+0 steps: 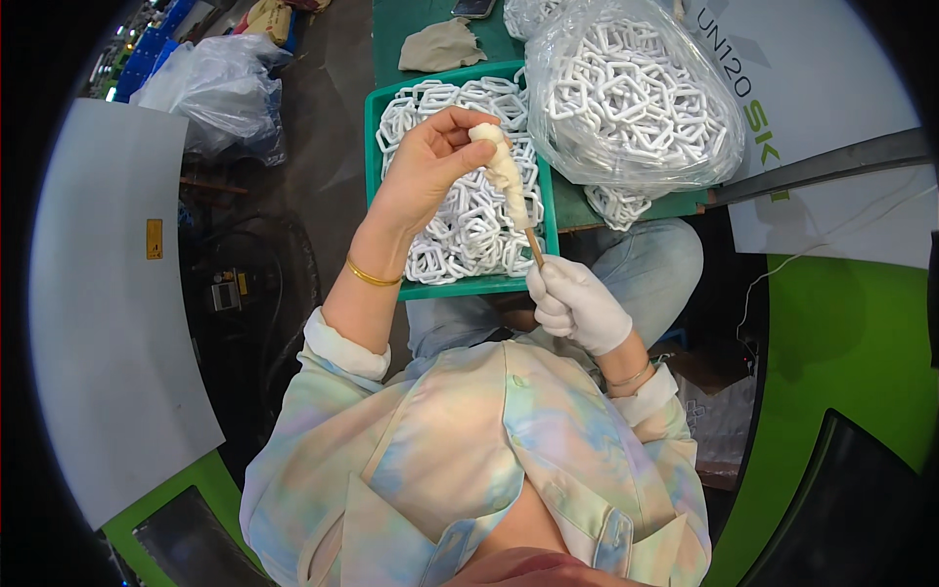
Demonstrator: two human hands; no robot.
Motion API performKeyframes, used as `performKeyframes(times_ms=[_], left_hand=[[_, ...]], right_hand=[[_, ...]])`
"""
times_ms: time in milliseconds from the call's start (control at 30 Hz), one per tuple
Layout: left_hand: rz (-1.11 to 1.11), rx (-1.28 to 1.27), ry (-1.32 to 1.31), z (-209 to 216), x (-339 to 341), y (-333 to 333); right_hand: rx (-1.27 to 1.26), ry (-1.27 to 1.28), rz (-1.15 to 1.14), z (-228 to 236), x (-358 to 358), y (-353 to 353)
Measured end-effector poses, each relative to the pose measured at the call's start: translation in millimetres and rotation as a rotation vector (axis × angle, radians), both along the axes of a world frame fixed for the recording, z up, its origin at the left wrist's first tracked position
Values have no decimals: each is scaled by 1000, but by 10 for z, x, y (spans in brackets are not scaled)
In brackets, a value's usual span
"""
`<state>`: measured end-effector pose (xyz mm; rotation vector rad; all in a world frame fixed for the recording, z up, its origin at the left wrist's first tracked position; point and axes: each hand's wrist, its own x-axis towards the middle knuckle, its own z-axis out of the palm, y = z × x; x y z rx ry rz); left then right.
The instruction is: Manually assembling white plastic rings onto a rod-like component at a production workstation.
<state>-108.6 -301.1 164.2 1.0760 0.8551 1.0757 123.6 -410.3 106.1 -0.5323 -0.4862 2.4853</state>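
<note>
Bare and wearing a gold bracelet, my left hand (423, 171) pinches the upper end of a stick wrapped in lumpy, cream, cloth-like material (511, 191). Below the wrap a thin brown shaft (534, 247) shows. My right hand (582, 305), in a white glove, is closed round this lower end, hiding the rest of it. The stick slants above a green crate (460, 288) full of white six-sided plastic chain links (455, 235). Both hands are raised over the crate's near part, the right one just outside its near right corner.
A clear plastic bag of white links (641, 108) stands right of the crate on a green table (391, 29). Behind the crate lies a beige cloth (442, 46). Pale machine panels flank me, left (117, 293) and right (841, 186). Crumpled clear plastic (220, 88) is at far left.
</note>
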Motion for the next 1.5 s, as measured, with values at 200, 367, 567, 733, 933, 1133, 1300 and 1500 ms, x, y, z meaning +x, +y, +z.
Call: performKeyframes(times_ms=[200, 367, 567, 733, 933, 1133, 1300, 1500], left_hand=[[148, 56, 112, -4, 97, -74], [240, 77, 101, -38, 150, -105], [46, 35, 114, -34, -46, -14], [12, 24, 66, -18, -41, -31], [226, 20, 175, -80, 76, -106], [154, 16, 138, -4, -13, -71], [2, 8, -30, 36, -168, -65], [99, 56, 36, 30, -140, -82]], right_hand=[[889, -1140, -439, -31, -199, 26], [998, -1426, -499, -161, -251, 44], [124, -203, -66, 15, -96, 24], [-29, 37, 27, -75, -125, -19], [900, -1279, -443, -90, -331, 21], [767, -971, -420, -118, -351, 10], [13, -72, -10, 91, -240, 2], [316, -527, -142, 115, -361, 65]])
